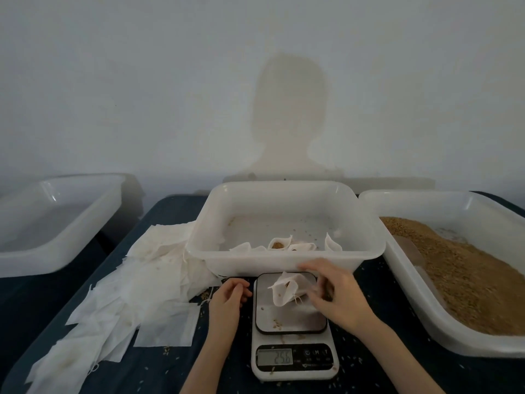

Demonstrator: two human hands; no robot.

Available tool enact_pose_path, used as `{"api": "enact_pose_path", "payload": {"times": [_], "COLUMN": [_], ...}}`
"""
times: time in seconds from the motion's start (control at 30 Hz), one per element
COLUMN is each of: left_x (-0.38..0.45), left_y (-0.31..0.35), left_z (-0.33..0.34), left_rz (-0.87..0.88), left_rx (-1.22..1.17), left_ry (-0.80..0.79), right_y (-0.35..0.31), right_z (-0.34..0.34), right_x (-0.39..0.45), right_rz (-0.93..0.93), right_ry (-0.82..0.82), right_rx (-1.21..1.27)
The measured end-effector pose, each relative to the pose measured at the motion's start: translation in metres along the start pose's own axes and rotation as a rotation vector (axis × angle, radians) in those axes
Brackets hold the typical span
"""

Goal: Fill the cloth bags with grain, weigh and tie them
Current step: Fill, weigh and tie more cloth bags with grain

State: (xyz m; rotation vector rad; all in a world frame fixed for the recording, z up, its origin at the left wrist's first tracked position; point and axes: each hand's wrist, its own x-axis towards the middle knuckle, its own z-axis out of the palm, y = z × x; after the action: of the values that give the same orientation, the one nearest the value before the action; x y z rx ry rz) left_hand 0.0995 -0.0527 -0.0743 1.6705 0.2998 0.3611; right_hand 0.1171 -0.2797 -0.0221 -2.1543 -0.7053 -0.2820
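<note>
Cloth bag (285, 291) on the scale (292, 322), weighing under way.
Right hand (338, 294) grasps it from 3 o'clock; left hand (228, 294) waits loosely curled, empty, at 9 o'clock. Next, I'd judge: read the display, then tie.

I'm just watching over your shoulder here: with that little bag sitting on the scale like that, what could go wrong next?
1. The cloth bag lies untied on the scale with its mouth open; loose grains already sit on the platform, so more could spill.
2. The right hand touches the bag, which may distort the reading on the display.
3. The middle tub stands right behind the scale; if it touches the platform, it could skew the weight.
</note>
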Motion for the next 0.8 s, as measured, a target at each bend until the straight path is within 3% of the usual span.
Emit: {"api": "enact_pose_path", "payload": {"times": [0.1, 0.23, 0.43, 0.6, 0.7, 0.8], "left_x": [0.000, -0.001, 0.002, 0.004, 0.004, 0.003], "left_y": [0.000, 0.000, -0.002, -0.004, -0.004, -0.003], "left_z": [-0.001, -0.001, -0.001, 0.000, 0.000, 0.001], "left_rz": [-0.004, -0.009, -0.021, -0.027, -0.039, -0.059], "left_rx": [-0.006, -0.015, -0.025, -0.022, -0.010, 0.001], "left_ry": [0.002, -0.004, -0.016, -0.019, -0.019, -0.020], "right_y": [-0.014, -0.018, -0.029, -0.045, -0.047, -0.036], "right_z": [0.010, 0.017, 0.001, 0.001, 0.010, 0.028], "right_x": [0.013, 0.028, 0.069, 0.120, 0.152, 0.173], "right_rz": [-0.061, -0.026, 0.059, 0.105, 0.118, 0.132], "right_ry": [-0.208, -0.315, -0.136, 0.092, 0.194, 0.154], "right_rx": [-0.169, -0.222, -0.075, 0.197, 0.199, 0.054]}}
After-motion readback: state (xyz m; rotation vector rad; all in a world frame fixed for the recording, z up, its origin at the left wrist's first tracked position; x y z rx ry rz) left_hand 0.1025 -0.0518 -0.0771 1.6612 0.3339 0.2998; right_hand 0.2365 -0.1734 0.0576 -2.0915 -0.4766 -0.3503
